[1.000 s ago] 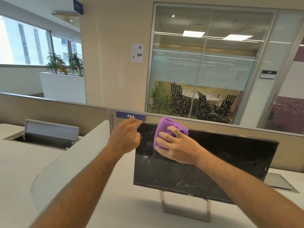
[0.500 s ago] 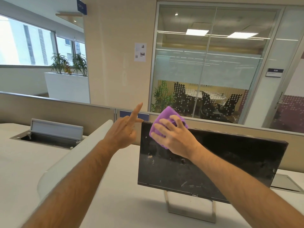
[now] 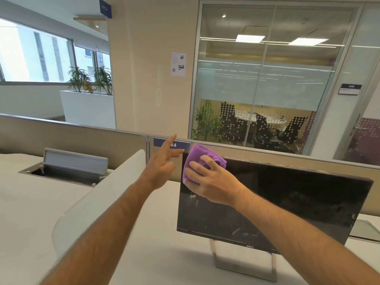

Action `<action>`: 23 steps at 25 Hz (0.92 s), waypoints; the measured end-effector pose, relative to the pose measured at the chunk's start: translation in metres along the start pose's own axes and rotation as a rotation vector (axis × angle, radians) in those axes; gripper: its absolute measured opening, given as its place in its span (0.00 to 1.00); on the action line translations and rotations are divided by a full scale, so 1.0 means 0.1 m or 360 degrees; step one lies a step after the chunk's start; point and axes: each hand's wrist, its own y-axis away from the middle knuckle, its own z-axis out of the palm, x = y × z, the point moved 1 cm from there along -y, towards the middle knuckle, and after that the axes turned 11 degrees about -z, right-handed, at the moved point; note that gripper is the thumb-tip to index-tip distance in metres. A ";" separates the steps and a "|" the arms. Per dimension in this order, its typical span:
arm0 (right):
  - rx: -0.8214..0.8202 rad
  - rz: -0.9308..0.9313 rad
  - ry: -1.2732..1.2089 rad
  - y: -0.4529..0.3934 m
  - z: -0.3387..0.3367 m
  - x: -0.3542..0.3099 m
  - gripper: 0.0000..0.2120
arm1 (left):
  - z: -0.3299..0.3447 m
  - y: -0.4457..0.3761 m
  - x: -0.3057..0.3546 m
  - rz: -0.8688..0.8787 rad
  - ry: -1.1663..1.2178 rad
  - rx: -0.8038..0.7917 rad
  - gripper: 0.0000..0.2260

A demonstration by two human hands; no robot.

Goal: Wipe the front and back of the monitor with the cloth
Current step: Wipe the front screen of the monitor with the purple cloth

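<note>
Monitor: the wide black flat-panel monitor (image 3: 287, 202) stands on its bent silver metal stand (image 3: 242, 262) on the white desk (image 3: 160, 254), right of centre, its screen facing me and streaked with pale smudges low down.
Cloth: the bunched purple microfibre cloth (image 3: 198, 154) sits at the screen's top left corner, part of it showing above the top edge.
Right hand: my right hand (image 3: 207, 182) lies flat over the cloth with fingers spread, pressing it against the glass; nothing pinched, just palm and fingers on fabric.
Left hand: my left hand (image 3: 163, 163) hangs just left of the monitor's left edge, fingers straight and spread, holding nothing and, as far as I can tell, touching nothing.
Key relation: the screen's long axis runs from my cloth away to the right, so nearly all the unwiped glass lies rightward and below my right hand; I judge that hand should sweep that way, while the left, nearer the left edge, could steady the frame.
Progress: front barely begun by the look of the smudges; the back is hidden from me.
Around: a curved frosted white divider (image 3: 92, 202) stands to the left, a beige partition (image 3: 72, 136) with a blue number plate (image 3: 178, 145) behind.
</note>
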 end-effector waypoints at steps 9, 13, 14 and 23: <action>-0.0033 -0.0063 -0.0061 -0.05 -0.03 0.10 0.22 | 0.30 0.16 -0.16 -0.0573 0.1200 -0.0144 0.41; -0.0104 -0.0091 -0.0083 -0.11 -0.03 0.05 0.22 | 0.32 0.15 -0.23 -0.0562 0.1232 -0.0206 0.41; -0.0184 -0.0272 -0.0064 -0.09 -0.03 -0.02 0.22 | 0.32 0.15 -0.24 -0.0554 0.1230 -0.0228 0.40; -0.0252 -0.0374 -0.0075 -0.16 -0.15 0.03 0.20 | 0.31 0.15 -0.26 -0.0558 0.1351 -0.0287 0.42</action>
